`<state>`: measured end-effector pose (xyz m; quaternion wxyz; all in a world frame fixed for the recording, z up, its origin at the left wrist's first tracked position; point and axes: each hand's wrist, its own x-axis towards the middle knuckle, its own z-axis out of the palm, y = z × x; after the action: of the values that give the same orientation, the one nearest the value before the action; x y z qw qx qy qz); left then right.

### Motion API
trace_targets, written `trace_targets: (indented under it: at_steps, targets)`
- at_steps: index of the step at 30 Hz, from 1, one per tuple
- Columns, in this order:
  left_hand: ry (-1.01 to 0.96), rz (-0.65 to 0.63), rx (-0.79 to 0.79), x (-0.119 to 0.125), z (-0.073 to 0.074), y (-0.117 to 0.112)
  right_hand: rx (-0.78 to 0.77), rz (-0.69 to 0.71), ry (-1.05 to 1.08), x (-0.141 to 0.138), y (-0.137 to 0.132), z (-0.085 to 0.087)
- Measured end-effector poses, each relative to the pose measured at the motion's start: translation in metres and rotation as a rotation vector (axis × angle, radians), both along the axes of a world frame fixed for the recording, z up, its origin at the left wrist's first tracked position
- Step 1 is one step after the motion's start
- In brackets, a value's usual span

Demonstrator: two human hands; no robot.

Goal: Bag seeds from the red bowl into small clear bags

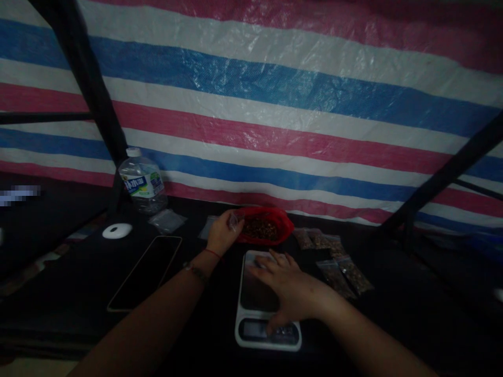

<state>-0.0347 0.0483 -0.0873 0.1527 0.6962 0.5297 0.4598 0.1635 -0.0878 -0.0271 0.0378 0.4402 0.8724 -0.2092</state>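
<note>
A white kitchen scale [238, 314] with a dark weighing plate and a small display lies flat on the black table. Spread over it is my right hand [291, 288], fingers apart and the thumb over the display; whether it touches the plate I cannot tell. My left hand [223, 233] is closed at the left rim of an open red bag [285, 225]. Between its fingertips shows a small clear plastic bag [236, 221]. Loose brown bits, like seeds or grains [260, 229], fill the red bag. Several small zip bags [356, 275] of similar bits lie to the right.
A dark phone [146, 272], a white oval case [117, 230], clear zip bags [167, 221] and a large plastic bottle [143, 180] are on the left. Behind hangs a striped plastic sheet [251, 120]. Dark slanted posts [84, 68] stand at both sides.
</note>
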Motion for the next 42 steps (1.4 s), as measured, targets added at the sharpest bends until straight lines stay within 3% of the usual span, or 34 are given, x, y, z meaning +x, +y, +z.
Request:
trace_targets:
  at_steps: [5,11,14,16,19,22,27,34,42]
  targets:
    - [-0.055,0.035,0.067,-0.003,-0.003,0.002,-0.006,-0.036,-0.05,0.001,-0.001,-0.022]
    - [-0.121,0.035,0.073,-0.006,-0.004,0.003,0.11,0.018,0.096,0.005,0.023,-0.005]
    - [-0.109,0.046,0.079,-0.006,-0.003,0.003,0.279,-0.026,0.264,0.003,0.057,0.002]
    - [-0.082,0.065,0.068,-0.005,-0.002,0.003,0.329,-0.073,0.269,-0.003,0.088,0.0]
    - [-0.069,0.074,0.073,-0.006,-0.002,0.004,0.288,-0.101,0.154,-0.018,0.13,-0.01]
    - [-0.082,0.083,0.08,-0.008,-0.003,0.006,0.2,-0.12,0.074,-0.032,0.153,-0.02]
    - [-0.035,0.072,0.068,-0.009,-0.002,0.006,0.13,-0.117,0.052,-0.039,0.156,-0.022]
    - [0.174,-0.021,0.251,-0.002,0.001,-0.003,0.202,-0.183,0.073,-0.021,0.153,-0.016]
    - [0.346,-0.159,0.04,0.007,-0.003,0.0,0.358,-0.233,0.238,0.006,0.164,-0.019]
